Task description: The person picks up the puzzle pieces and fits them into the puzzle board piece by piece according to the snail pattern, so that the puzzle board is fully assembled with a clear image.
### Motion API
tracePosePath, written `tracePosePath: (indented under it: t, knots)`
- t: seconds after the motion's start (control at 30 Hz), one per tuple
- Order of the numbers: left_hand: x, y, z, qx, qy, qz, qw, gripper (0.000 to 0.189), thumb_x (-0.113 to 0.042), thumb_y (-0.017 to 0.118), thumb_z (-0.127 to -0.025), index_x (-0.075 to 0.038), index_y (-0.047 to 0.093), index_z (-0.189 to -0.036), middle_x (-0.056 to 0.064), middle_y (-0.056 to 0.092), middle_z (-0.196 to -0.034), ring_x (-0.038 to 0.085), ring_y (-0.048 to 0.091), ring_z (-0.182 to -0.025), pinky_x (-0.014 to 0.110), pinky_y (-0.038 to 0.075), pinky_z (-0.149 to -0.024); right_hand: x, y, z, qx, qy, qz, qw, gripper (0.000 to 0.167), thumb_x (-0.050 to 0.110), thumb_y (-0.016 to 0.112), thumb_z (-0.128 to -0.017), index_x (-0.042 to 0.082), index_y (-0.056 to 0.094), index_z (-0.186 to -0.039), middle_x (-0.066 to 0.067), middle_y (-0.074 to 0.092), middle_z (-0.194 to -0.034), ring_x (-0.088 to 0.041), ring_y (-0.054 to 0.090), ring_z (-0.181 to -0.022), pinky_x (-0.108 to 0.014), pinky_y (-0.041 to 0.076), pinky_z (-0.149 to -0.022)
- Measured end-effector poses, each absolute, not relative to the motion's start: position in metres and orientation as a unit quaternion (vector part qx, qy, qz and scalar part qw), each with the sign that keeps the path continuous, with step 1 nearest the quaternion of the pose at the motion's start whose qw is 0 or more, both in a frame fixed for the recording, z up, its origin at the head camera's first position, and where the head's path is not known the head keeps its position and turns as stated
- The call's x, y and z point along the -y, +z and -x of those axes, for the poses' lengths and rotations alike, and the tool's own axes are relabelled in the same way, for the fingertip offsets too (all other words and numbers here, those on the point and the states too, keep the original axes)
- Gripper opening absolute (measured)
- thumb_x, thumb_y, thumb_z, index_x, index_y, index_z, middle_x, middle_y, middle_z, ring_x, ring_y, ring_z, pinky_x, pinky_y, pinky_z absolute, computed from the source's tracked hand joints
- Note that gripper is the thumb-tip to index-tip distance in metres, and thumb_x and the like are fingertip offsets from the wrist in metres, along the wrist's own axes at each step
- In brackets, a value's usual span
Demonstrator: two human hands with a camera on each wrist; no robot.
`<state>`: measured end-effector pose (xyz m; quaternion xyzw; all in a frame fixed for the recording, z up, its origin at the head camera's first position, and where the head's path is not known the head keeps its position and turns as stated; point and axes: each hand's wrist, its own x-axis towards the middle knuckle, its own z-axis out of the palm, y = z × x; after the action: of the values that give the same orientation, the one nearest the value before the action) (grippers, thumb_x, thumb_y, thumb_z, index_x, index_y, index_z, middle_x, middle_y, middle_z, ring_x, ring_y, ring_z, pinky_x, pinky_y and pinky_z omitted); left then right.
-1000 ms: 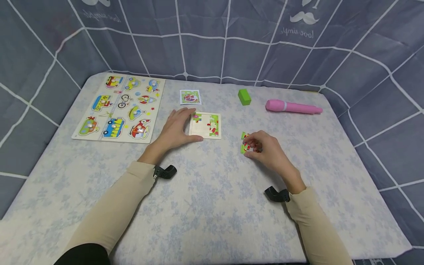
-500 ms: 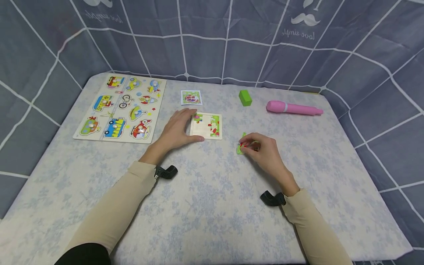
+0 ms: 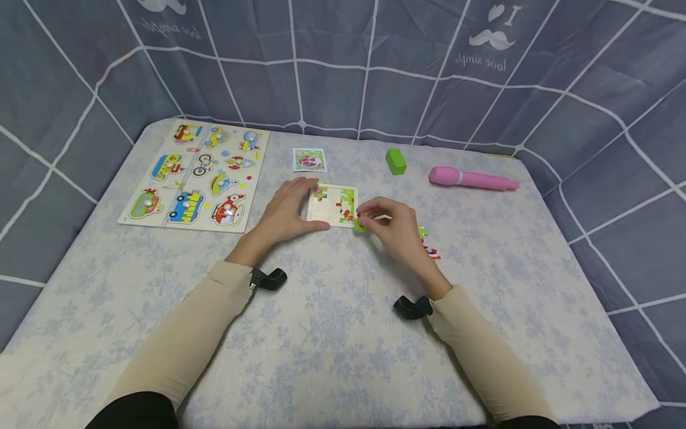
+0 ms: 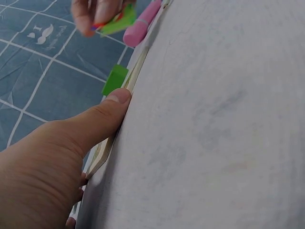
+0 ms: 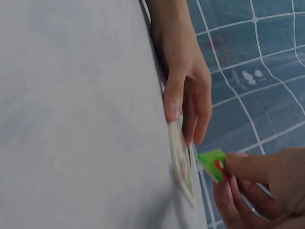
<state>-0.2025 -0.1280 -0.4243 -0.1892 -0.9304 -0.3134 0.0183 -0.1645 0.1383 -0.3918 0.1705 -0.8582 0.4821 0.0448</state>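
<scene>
Left grip (image 4: 52,162) filled the lower left, thumb tip on the edge of a pale board (image 4: 99,157), seen nearly edge-on. Other fingertips were partly hidden near the board's lower corner. Top of view: right grip (image 4: 93,12), cropped and blurred, held a green piece (image 4: 120,21) with some red, clear of the board. Green block (image 4: 114,80) showed just past the thumb, pink rod (image 4: 142,26) farther up. Bench (image 4: 205,114) took the right side; blue curtain (image 4: 62,93), white lines, upper left.
</scene>
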Motion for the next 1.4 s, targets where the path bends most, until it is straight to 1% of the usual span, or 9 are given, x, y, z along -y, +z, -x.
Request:
tracePosePath:
  t: [0.1,0.27,0.43,0.6,0.7,0.83,1.03,1.23,1.4]
  knots:
    - [0.128,-0.425,0.202,0.930,-0.315,0.189,0.019,0.106,-0.049,0.091,-0.079,-0.009,0.039,-0.162,0.015,0.041,-0.167,0.035,0.028,-0.159,0.046,0.010,-0.136,-0.120,-0.392,0.175,0.857,0.489,-0.153,0.055,0.011,0.009,0.082,-0.092,0.009,0.079,-0.103,-0.006,0.077,-0.093,-0.016,0.072,-0.088,-0.025,0.062,-0.078]
    - [0.128,-0.426,0.201,0.928,-0.319,0.190,0.022,0.105,-0.048,0.091,-0.078,-0.009,0.039,-0.161,0.015,0.041,-0.166,0.036,0.029,-0.158,0.047,0.011,-0.135,-0.094,-0.396,0.192,0.855,0.495,-0.146,0.053,0.008,0.010,0.082,-0.092,0.008,0.080,-0.100,-0.009,0.079,-0.093,-0.019,0.075,-0.085,-0.029,0.063,-0.080]
    - [0.127,-0.425,0.201,0.927,-0.323,0.192,0.019,0.107,-0.048,0.091,-0.079,-0.008,0.037,-0.163,0.017,0.040,-0.166,0.036,0.029,-0.158,0.046,0.011,-0.136,-0.076,-0.403,0.201,0.852,0.506,-0.129,0.037,0.008,0.010,0.082,-0.093,0.006,0.080,-0.099,-0.011,0.079,-0.092,-0.020,0.076,-0.083,-0.026,0.062,-0.077]
    - [0.128,-0.426,0.202,0.925,-0.327,0.192,0.029,0.108,-0.047,0.092,-0.078,-0.009,0.037,-0.163,0.016,0.041,-0.165,0.035,0.031,-0.157,0.045,0.011,-0.136,-0.063,-0.406,0.207,0.864,0.479,-0.152,0.029,0.007,0.011,0.082,-0.092,0.006,0.079,-0.096,-0.010,0.078,-0.087,-0.019,0.075,-0.079,-0.024,0.060,-0.071]
    - [0.128,-0.426,0.204,0.925,-0.326,0.192,0.031,0.108,-0.048,0.092,-0.077,-0.010,0.037,-0.163,0.015,0.041,-0.166,0.034,0.031,-0.158,0.044,0.010,-0.136,-0.060,-0.407,0.210,0.876,0.451,-0.169,0.035,0.006,0.012,0.082,-0.092,0.007,0.078,-0.095,-0.007,0.078,-0.084,-0.017,0.074,-0.077,-0.024,0.058,-0.068]
    - [0.128,-0.426,0.204,0.925,-0.326,0.193,0.029,0.108,-0.049,0.092,-0.077,-0.011,0.038,-0.162,0.014,0.041,-0.166,0.033,0.030,-0.158,0.043,0.010,-0.136,-0.059,-0.406,0.211,0.881,0.436,-0.183,0.026,0.006,0.012,0.081,-0.093,0.007,0.077,-0.094,-0.006,0.077,-0.083,-0.015,0.071,-0.073,-0.023,0.055,-0.066]
    - [0.129,-0.426,0.204,0.925,-0.327,0.193,0.025,0.108,-0.048,0.092,-0.078,-0.010,0.038,-0.162,0.013,0.043,-0.165,0.031,0.028,-0.159,0.043,0.009,-0.136,-0.057,-0.407,0.211,0.893,0.407,-0.194,0.018,0.004,0.013,0.084,-0.091,0.010,0.082,-0.090,-0.003,0.079,-0.082,-0.013,0.071,-0.072,-0.022,0.055,-0.067]
    - [0.129,-0.425,0.204,0.927,-0.325,0.187,0.021,0.108,-0.049,0.092,-0.078,-0.011,0.037,-0.163,0.013,0.041,-0.166,0.031,0.027,-0.160,0.041,0.008,-0.136,-0.060,-0.404,0.209,0.891,0.407,-0.203,0.007,0.004,0.010,0.081,-0.094,0.008,0.084,-0.096,-0.004,0.080,-0.090,-0.014,0.073,-0.077,-0.022,0.057,-0.070]
    - [0.129,-0.424,0.204,0.929,-0.321,0.185,0.017,0.109,-0.049,0.092,-0.077,-0.012,0.037,-0.163,0.014,0.039,-0.167,0.032,0.028,-0.159,0.042,0.009,-0.136,-0.070,-0.398,0.204,0.887,0.418,-0.195,0.025,0.010,0.008,0.076,-0.097,0.011,0.085,-0.100,-0.003,0.081,-0.095,-0.015,0.070,-0.080,-0.024,0.055,-0.071]
